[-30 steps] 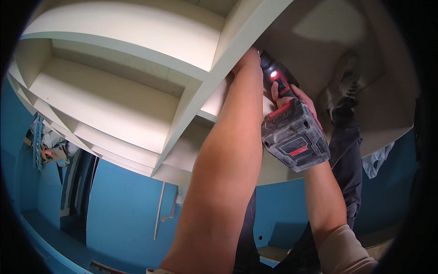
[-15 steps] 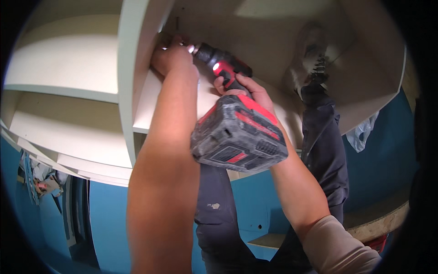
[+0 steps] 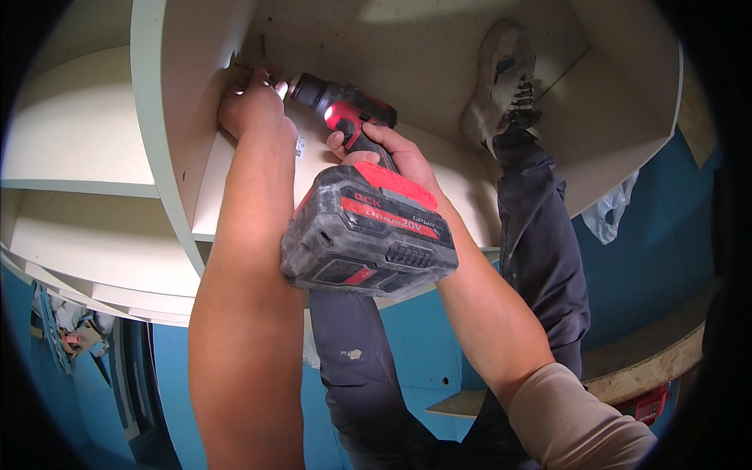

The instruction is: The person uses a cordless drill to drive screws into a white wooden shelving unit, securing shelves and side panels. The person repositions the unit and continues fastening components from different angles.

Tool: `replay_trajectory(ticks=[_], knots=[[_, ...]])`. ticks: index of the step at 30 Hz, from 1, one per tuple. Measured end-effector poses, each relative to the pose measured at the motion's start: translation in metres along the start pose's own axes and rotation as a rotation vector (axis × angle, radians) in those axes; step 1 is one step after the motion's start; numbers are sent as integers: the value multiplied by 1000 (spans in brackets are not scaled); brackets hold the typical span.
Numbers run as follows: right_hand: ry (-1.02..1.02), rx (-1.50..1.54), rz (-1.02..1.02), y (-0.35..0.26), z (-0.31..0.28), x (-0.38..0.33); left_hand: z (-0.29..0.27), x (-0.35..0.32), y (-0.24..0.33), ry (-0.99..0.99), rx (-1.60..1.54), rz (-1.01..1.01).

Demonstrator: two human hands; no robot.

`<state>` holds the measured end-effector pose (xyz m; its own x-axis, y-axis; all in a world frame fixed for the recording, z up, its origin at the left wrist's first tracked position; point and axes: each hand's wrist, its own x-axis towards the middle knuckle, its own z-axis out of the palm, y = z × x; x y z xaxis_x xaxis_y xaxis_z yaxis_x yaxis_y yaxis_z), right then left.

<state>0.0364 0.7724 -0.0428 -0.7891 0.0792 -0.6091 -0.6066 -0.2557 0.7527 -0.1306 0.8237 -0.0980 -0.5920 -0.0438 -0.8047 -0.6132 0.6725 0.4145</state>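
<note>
Red-black drill [image 3: 368, 219] is being gripped by right hand [image 3: 398, 155]; left hand [image 3: 254, 106] is being held beside drill's front end, grip cannot be told.

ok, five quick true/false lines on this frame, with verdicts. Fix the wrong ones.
1. The right hand grips the cordless drill. True.
2. The drill's work light is off. False: the work light is lit.
3. The left hand is up near the drill's front end. True.
4. The wall behind is yellow. False: the wall is blue.
5. In the picture, a plastic bag shows to the right of the right trouser leg. True.
6. No shoe is in view. False: a laced shoe shows toward the upper right.
</note>
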Motion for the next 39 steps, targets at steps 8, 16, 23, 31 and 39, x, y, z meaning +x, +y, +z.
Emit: replay_trajectory(ticks=[8, 16, 23, 31, 39], knots=[[30, -33, -9, 2, 4, 1, -1, -7, 5, 0, 62, -1], [83, -87, -92, 5, 11, 1, -25, -36, 25, -169, 403, -25], [204, -331, -196, 15, 16, 4, -61, -101, 73, -725, 370, -126], [185, -234, -236, 24, 24, 7, -64, -93, 67, -790, 476, -129], [179, -262, -189, 23, 27, 10, -69, -87, 65, -810, 569, -67]])
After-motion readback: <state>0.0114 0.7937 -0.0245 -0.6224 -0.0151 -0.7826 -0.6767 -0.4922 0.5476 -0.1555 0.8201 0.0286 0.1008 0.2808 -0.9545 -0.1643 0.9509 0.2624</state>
